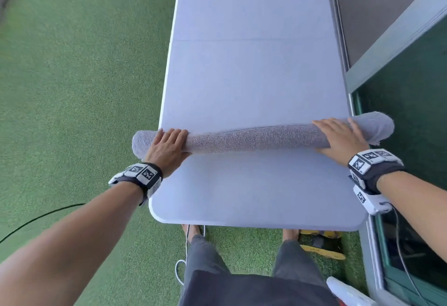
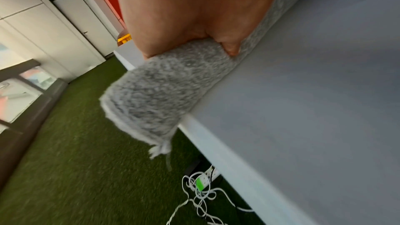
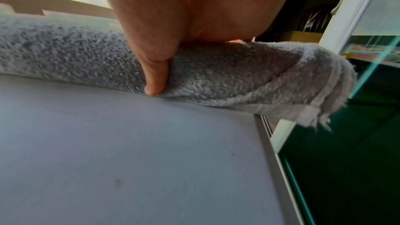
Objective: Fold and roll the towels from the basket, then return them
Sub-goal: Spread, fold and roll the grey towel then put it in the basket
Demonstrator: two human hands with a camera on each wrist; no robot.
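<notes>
A grey towel lies rolled into one long roll across the near part of the pale table. Both of its ends stick out past the table's side edges. My left hand lies over the roll near its left end, fingers spread across the top. My right hand lies over it near the right end in the same way. In the right wrist view the thumb presses down the near side of the towel to the tabletop. The left wrist view shows the towel's frayed end hanging off the table edge. No basket is in view.
Green artificial turf covers the floor on the left, with a black cable on it. A glass partition with a pale frame runs close along the table's right side. A power strip with tangled white cables lies under the table.
</notes>
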